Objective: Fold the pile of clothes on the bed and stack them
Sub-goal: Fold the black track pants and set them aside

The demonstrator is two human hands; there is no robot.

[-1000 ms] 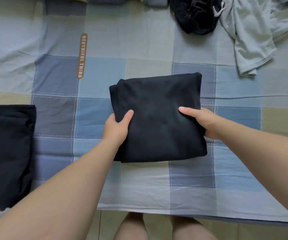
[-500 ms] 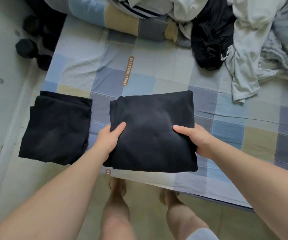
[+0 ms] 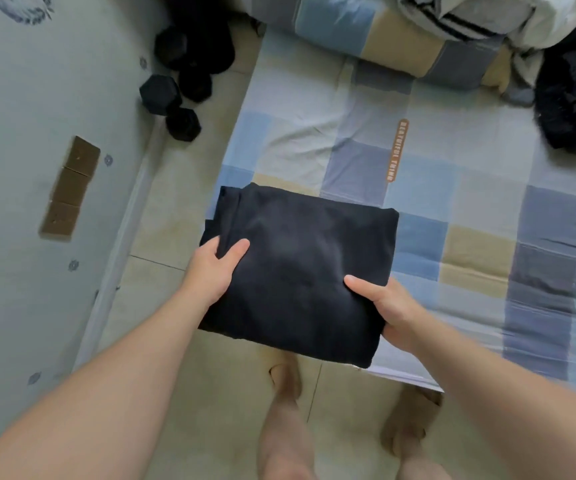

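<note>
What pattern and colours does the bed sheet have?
The bed sheet has a patchwork check of blue, grey, white and tan squares, seen best in the head view.

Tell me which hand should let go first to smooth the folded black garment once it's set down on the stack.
Probably the left hand: it grips the folded black garment at the edge, while the right hand supports it from underneath.

1. You are working in soft, even daylight; no glare.
2. Shadows are faint, lying under the folded dark garment [image 3: 300,271].
3. Your forearms stretch and blur at the lower corners from wide-angle distortion.
4. The dumbbells [image 3: 175,105] read as black, detail lost.
</note>
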